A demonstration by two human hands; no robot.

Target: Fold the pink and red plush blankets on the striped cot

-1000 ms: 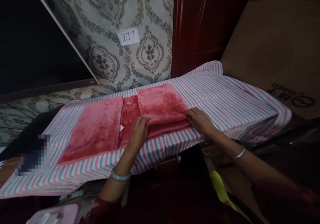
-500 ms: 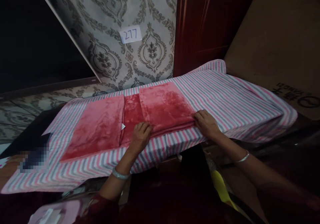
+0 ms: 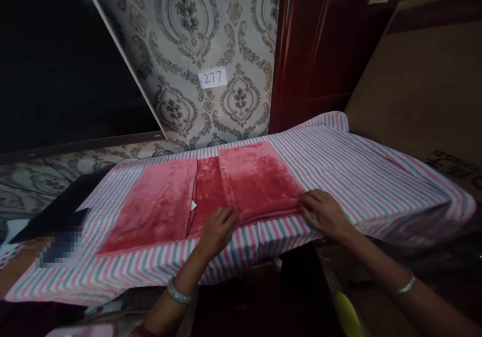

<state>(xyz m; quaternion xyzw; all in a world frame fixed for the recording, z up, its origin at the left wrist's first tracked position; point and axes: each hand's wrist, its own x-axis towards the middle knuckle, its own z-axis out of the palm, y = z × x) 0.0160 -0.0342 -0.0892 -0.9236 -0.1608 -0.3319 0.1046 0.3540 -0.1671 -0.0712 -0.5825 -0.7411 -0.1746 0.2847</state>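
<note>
A plush red blanket (image 3: 258,186) lies with both ends folded inward, leaving a darker strip (image 3: 209,184) between the two folded panels. At the front edge of the right panel, my left hand (image 3: 218,229) pinches the inner corner with bent fingers. My right hand (image 3: 323,212) is closed on the outer front corner of that same panel, its fingertips partly hidden against the fabric. On the left panel (image 3: 154,201) no hand rests. A small white tag (image 3: 193,205) pokes out from that panel's inner edge.
A striped cloth (image 3: 357,171) covers the table beneath the blanket. Behind stand a patterned wall with a paper marked 277 (image 3: 213,78), and a dark screen (image 3: 71,71) at left. A large cardboard box (image 3: 417,86) is at right. Something blurred out (image 3: 58,246) lies at far left.
The head view has tilted upward, so everything sits lower in the picture. Both hands stay at the front corners of the right panel, and the blanket's folds look the same.
</note>
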